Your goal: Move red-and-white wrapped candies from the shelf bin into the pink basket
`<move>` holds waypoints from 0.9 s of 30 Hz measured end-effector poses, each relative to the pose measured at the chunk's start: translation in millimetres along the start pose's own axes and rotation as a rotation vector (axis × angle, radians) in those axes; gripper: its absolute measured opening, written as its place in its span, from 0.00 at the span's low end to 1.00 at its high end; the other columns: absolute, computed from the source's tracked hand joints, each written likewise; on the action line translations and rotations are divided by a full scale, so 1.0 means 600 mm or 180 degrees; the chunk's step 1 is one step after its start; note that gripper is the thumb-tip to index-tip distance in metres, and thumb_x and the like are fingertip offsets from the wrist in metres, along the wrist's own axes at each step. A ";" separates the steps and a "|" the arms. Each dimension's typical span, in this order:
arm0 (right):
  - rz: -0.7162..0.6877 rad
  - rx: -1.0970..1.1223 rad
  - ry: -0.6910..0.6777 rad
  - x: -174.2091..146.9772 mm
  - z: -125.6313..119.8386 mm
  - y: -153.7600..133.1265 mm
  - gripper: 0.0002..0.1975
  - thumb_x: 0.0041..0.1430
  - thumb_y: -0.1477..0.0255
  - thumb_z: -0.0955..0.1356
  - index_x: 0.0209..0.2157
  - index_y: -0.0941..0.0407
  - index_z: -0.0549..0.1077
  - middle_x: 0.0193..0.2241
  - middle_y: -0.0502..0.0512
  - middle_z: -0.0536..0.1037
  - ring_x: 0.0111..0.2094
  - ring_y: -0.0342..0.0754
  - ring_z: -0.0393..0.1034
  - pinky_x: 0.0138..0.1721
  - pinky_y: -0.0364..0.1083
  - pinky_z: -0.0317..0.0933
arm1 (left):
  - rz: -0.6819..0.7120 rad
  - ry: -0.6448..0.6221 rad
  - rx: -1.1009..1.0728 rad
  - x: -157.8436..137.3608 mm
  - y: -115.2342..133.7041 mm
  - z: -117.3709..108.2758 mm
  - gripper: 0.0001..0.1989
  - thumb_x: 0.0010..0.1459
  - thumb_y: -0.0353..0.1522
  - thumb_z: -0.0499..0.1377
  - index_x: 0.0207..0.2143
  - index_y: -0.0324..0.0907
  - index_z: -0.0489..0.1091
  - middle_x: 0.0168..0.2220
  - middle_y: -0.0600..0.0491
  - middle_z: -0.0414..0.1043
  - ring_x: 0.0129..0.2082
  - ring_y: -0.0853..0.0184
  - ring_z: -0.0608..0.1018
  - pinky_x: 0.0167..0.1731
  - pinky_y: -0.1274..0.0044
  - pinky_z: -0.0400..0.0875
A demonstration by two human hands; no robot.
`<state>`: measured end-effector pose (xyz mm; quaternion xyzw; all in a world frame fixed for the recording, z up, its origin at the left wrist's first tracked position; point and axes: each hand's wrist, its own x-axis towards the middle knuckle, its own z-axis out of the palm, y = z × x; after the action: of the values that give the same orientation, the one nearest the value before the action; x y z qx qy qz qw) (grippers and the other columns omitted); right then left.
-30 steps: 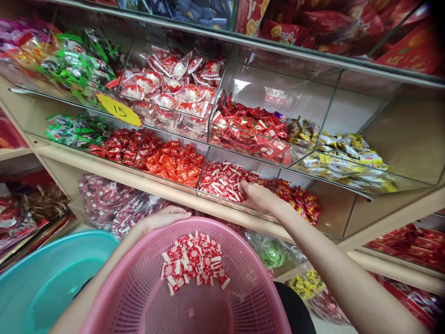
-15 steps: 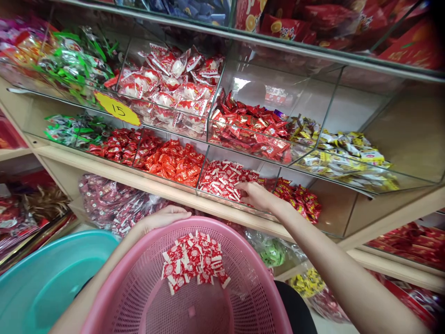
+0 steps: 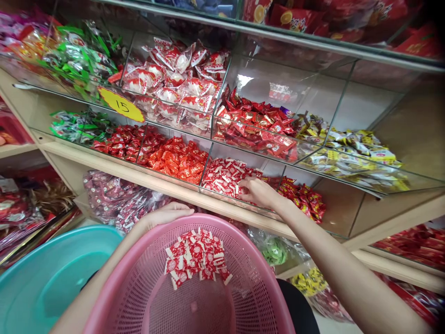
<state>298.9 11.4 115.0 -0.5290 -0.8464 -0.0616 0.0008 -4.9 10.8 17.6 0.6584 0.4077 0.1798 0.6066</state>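
My left hand (image 3: 169, 214) grips the far rim of a pink perforated plastic basket (image 3: 255, 264), its fingers lying along the edge. A loose heap of small red-and-white wrapped candies (image 3: 196, 256) lies on the far part of the basket floor. Beyond the basket, my right hand (image 3: 260, 191) is in a lower clear shelf compartment, fingers curled down onto more red-and-white candies (image 3: 222, 177) of the same look. Its fingertips are partly hidden among the wrappers, at the right side of that pile.
Orange-red candies (image 3: 175, 158) fill the compartment to the left, and red-and-yellow ones (image 3: 302, 197) the one to the right. An upper glass-fronted shelf with a yellow price tag (image 3: 121, 105) overhangs these bins. A turquoise tub (image 3: 66, 260) stands at the left.
My right hand stays in the candy compartment, its fingers curled slightly more. The left hand still holds the basket rim. The whole view has shifted a little.
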 end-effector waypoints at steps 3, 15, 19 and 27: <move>0.0031 -0.0049 0.0039 -0.003 0.002 0.000 0.06 0.55 0.69 0.67 0.33 0.57 0.72 0.32 0.56 0.70 0.33 0.47 0.64 0.31 0.42 0.52 | 0.0027 -0.0043 -0.0090 0.000 -0.002 0.000 0.23 0.51 0.49 0.59 0.33 0.36 0.73 0.30 0.50 0.73 0.28 0.67 0.70 0.31 0.77 0.64; 0.0160 0.0400 0.0030 0.009 0.021 0.015 0.06 0.50 0.71 0.70 0.29 0.59 0.72 0.27 0.51 0.69 0.28 0.43 0.59 0.30 0.41 0.51 | 0.0028 -0.0112 -0.0179 -0.001 -0.001 0.000 0.22 0.51 0.48 0.59 0.32 0.36 0.72 0.28 0.51 0.71 0.27 0.68 0.69 0.29 0.78 0.61; 0.0099 0.0529 0.0012 0.006 0.020 0.017 0.02 0.50 0.75 0.68 0.26 0.59 0.72 0.24 0.49 0.69 0.26 0.42 0.58 0.28 0.41 0.49 | -0.0091 -0.0090 -0.0335 -0.004 0.005 0.004 0.22 0.49 0.49 0.61 0.32 0.37 0.72 0.28 0.52 0.72 0.26 0.68 0.69 0.28 0.78 0.60; -0.0047 0.0346 0.0085 0.002 0.026 0.004 0.06 0.57 0.71 0.66 0.31 0.59 0.71 0.33 0.58 0.72 0.34 0.46 0.65 0.35 0.41 0.53 | 0.0059 -0.0023 -0.0022 0.001 -0.005 -0.003 0.22 0.50 0.49 0.60 0.30 0.37 0.72 0.27 0.52 0.71 0.26 0.68 0.68 0.29 0.77 0.61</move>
<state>301.4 15.4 99.8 -0.5211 -0.8522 -0.0226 0.0403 -6.8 12.3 14.8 0.6607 0.3987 0.1844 0.6087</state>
